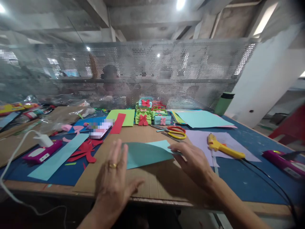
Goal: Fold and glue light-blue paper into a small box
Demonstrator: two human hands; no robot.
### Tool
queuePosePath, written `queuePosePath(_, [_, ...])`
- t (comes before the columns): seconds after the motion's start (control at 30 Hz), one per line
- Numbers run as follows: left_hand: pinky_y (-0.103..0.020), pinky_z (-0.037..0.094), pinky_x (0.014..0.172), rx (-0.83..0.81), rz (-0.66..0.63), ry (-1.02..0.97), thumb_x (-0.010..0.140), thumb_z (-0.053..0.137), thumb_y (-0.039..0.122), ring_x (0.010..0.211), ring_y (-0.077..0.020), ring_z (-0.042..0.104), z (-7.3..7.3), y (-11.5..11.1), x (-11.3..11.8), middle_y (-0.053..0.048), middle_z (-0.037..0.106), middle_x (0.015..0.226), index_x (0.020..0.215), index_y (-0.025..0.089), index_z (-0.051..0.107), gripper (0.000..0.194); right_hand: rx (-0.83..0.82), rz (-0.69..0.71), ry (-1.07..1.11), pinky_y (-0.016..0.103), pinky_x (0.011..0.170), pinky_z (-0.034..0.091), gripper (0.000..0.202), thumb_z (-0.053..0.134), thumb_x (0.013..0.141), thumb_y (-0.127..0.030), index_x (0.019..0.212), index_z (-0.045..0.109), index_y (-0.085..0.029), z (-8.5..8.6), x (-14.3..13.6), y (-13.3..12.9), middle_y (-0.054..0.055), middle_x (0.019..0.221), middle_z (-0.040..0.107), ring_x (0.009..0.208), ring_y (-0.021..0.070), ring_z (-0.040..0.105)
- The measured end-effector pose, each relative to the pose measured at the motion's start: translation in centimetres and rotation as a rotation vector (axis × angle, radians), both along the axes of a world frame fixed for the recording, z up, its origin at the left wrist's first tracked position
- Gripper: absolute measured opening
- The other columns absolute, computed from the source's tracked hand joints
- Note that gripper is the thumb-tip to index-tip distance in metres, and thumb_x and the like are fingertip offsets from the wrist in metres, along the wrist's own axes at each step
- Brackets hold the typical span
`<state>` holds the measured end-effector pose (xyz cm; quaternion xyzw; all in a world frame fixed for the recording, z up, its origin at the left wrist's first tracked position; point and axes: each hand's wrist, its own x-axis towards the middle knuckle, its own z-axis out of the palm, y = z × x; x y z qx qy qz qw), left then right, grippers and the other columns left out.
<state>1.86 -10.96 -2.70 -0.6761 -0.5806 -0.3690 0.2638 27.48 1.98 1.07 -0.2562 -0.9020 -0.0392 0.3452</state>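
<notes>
A light-blue sheet of paper (145,156) lies over a cardboard board (152,187) in front of me, its right end lifted and curling back. My left hand (114,178) rests flat at the sheet's left end, fingers stretched and thumb apart, a ring on one finger. At the other end, my right hand (190,159) pinches the raised edge between thumb and fingers. Just beyond the sheet lie scissors (176,132) with red and yellow handles. Small paper boxes with bows (143,119) stand behind the board.
Right of the board are a yellow glue gun (224,147) on lilac paper (233,143), a purple power strip (286,163) and a green bottle (224,103). On the left lie a blue paper strip (59,157), red cut pieces (87,151) and another power strip (44,151). A perforated metal screen (143,86) stands behind.
</notes>
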Motion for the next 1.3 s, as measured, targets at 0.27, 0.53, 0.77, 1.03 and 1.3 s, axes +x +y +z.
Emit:
queuePosePath(0.27, [-0.041, 0.052, 0.097, -0.24, -0.454, -0.211, 0.083, 0.046, 0.001, 0.101, -0.0195, 0.068, 1.5, -0.1, -2.5, -0.003, 0.073, 0.101, 0.12, 0.026, 0.065, 0.048, 0.012, 0.238, -0.036, 0.028, 0.096, 0.056, 0.024, 0.043, 0.099, -0.012, 0.111, 0.062, -0.021, -1.4, 2.6, -7.1, 0.007, 0.111, 0.077, 0.106, 0.017, 0.071])
queuePosePath(0.53, [-0.047, 0.056, 0.099, -0.375, -0.571, -0.199, 0.089, 0.052, 0.007, 0.13, -0.0286, 0.055, 1.2, -3.5, -4.0, -0.009, 0.064, 0.132, 0.094, 0.027, 0.073, 0.03, -0.315, 0.306, 0.005, 0.04, 0.097, 0.055, 0.026, 0.053, 0.093, -0.011, 0.116, 0.059, -0.022, -3.7, 4.5, -8.8, 0.014, 0.125, 0.066, 0.118, 0.0255, 0.062])
queuePosePath(0.77, [-0.039, 0.057, 0.095, -0.547, -0.517, -0.123, 0.093, 0.061, 0.029, 0.119, -0.0265, 0.062, 0.5, -3.2, -5.4, -0.009, 0.066, 0.132, 0.142, 0.029, 0.052, 0.05, -0.352, 0.188, 0.052, 0.036, 0.094, 0.053, 0.049, 0.054, 0.091, -0.01, 0.138, 0.048, -0.022, -4.0, 4.4, -9.2, 0.013, 0.125, 0.062, 0.117, 0.0239, 0.06])
queuePosePath(1.03, [-0.038, 0.049, 0.08, -0.279, -0.633, -0.129, 0.099, 0.047, 0.017, 0.089, -0.0214, 0.064, -0.8, 1.0, -4.9, -0.006, 0.072, 0.093, 0.107, 0.024, 0.069, 0.025, -0.216, 0.153, 0.054, 0.038, 0.084, 0.05, 0.03, 0.04, 0.104, -0.023, 0.12, 0.064, -0.025, -3.2, 3.0, -6.6, 0.009, 0.106, 0.069, 0.098, 0.0232, 0.061])
queuePosePath(1.3, [-0.04, 0.051, 0.099, -0.443, -0.508, 0.052, 0.093, 0.05, 0.009, 0.123, -0.0254, 0.057, -0.4, -1.3, -5.1, -0.009, 0.064, 0.131, 0.132, 0.024, 0.06, 0.044, -0.231, 0.156, -0.148, 0.041, 0.096, 0.053, 0.038, 0.038, 0.103, -0.023, 0.133, 0.061, -0.025, -2.7, 3.9, -5.7, 0.009, 0.128, 0.07, 0.12, 0.0251, 0.061])
